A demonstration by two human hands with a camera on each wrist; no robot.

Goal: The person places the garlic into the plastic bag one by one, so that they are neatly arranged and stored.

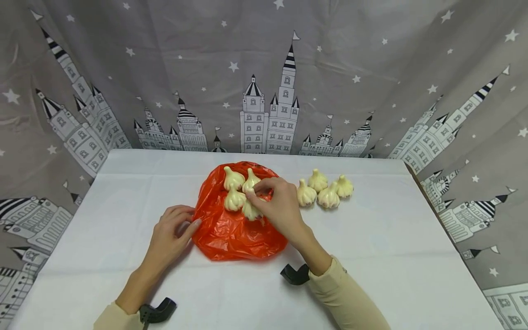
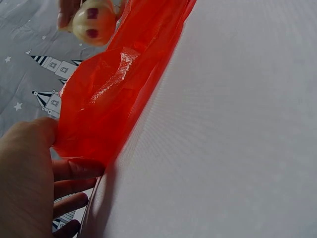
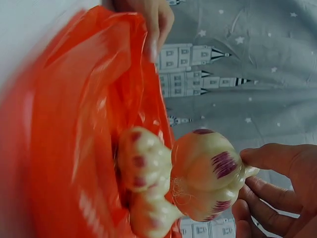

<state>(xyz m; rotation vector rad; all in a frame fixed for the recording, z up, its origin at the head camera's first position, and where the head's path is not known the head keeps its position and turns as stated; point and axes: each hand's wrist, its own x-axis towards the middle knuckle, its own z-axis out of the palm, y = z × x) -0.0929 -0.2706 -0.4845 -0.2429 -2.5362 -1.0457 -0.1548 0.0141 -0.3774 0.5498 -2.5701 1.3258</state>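
Note:
A red plastic bag (image 1: pixel 231 233) lies opened out on the table. Its left edge is pinched by my left hand (image 1: pixel 171 233), thumb on one side and fingers on the other in the left wrist view. My right hand (image 1: pixel 280 204) pinches a garlic bulb (image 3: pixel 208 173) by its stem, above the bag's opening. In the right wrist view this bulb has purple streaks and short root hairs. Other pale garlic bulbs (image 1: pixel 233 178) sit within the bag, close to the held one. The lower part of the bag's inside is hidden by its folds.
Several more garlic bulbs (image 1: pixel 328 196) stand in a group on the white-covered table (image 1: pixel 392 229), right of the bag. A grey curtain (image 1: pixel 214 55) printed with castles and stars hangs behind and beside the table. Black wrist mounts (image 1: pixel 294 275) are on both forearms.

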